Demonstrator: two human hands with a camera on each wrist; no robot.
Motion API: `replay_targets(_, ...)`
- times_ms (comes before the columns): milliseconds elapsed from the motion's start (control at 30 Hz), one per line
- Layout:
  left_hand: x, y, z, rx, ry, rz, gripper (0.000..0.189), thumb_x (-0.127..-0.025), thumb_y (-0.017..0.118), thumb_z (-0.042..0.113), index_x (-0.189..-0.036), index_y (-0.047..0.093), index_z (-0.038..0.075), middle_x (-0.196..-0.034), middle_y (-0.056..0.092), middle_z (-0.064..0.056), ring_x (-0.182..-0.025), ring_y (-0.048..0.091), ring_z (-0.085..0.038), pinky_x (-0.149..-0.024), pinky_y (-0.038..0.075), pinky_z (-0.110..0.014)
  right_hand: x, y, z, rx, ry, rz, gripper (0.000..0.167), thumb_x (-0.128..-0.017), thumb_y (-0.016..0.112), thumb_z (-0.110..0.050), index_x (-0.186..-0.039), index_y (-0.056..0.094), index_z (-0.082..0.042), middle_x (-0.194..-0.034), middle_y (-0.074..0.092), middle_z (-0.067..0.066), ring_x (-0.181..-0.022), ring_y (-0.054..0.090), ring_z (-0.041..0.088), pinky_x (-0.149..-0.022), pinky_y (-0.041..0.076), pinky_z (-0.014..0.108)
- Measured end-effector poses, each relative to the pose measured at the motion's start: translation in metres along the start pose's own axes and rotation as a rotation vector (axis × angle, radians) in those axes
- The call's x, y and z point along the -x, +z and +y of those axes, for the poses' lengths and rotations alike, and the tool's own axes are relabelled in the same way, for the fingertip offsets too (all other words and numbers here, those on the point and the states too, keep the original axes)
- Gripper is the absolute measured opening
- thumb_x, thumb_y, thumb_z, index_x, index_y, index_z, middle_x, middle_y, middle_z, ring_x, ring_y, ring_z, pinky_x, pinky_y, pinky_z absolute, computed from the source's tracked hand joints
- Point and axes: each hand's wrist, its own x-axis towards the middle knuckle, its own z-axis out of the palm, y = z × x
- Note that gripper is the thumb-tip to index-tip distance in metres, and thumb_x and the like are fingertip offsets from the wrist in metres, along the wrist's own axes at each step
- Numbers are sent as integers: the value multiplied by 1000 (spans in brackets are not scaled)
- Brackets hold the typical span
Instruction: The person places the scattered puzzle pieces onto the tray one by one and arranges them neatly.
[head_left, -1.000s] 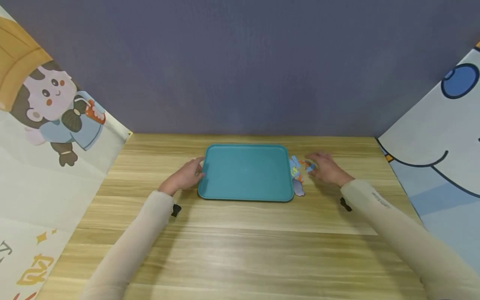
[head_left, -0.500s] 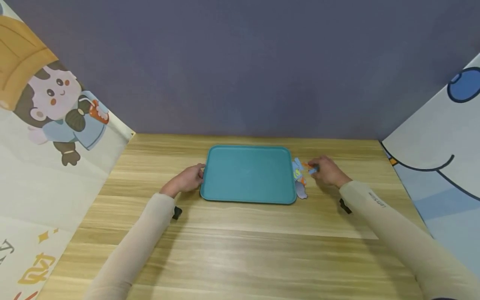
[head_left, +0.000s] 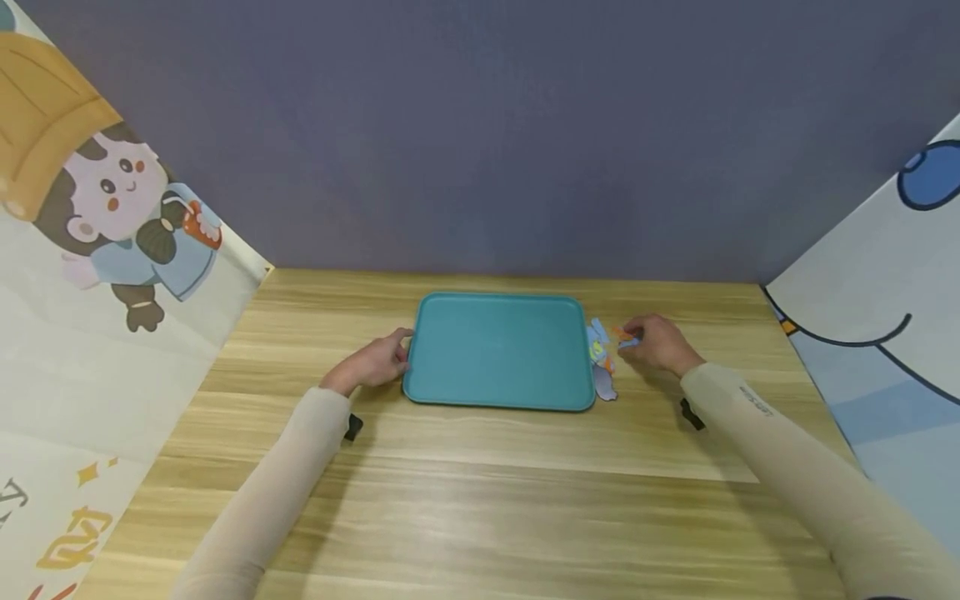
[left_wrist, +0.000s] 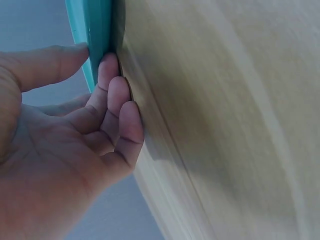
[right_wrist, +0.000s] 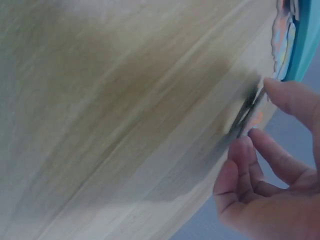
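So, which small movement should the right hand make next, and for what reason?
Probably a slight lift of the small flat piece: the right hand seems to pinch it by its edges, close to the table, while the left hand holds the tray. Other pieces lie nearby, so lifting may disturb them less than sliding.

Teal tray, orange-and-blue piece, lilac-grey piece, yellowish wood-grain table

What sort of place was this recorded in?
Possibly a staged recording booth, though the frames don't confirm that: a wood-grain table ends at a plain dark backdrop, with cartoon-printed sheets on both sides.
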Motion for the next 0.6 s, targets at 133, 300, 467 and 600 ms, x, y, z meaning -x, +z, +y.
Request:
replay_targets(133, 2, 0, -1, 2, 3, -4, 64, -92, 58, 6, -146, 23, -1, -103, 60, -14, -88, 58, -23, -81, 47, -40, 0, -1, -3, -21, 45, 14, 51, -82, 73, -22, -121, 56, 7, -113, 58, 25, -103, 54, 38, -88, 43, 50)
replay_targets(300, 1, 0, -1, 7, 7, 3, 65, -92, 59, 7, -146, 23, 0, -102, 61, -12, -87, 57, -21, -81, 47, -39, -1, -5, -8, -23, 42, 21, 52, -80, 74, -21, -122, 56, 5, -113, 58, 24, -103, 54, 37, -88, 42, 50)
replay_targets(467, 2, 1, -3, 5, 8, -4, 65, -93, 59, 8, -146, 23, 0, -103, 61, -12, -89, 58, -21, -83, 46, -40, -1, -8, -22, -25, -21, 27, 52, -81, 73, -20, -123, 56, 5, -113, 59, 23, -101, 56, 36, -86, 44, 49)
replay_targets(600, 2, 1, -3, 3, 18, 2, 65, -92, 60, 7, -146, 23, 0, -102, 61, -12, -89, 58, -21, -83, 46, -40, -1, -8, -37, -21, -96, 67, 49, -81, 74, -20, -121, 59, 5, -110, 60, 22, -95, 57, 33, -81, 46, 47)
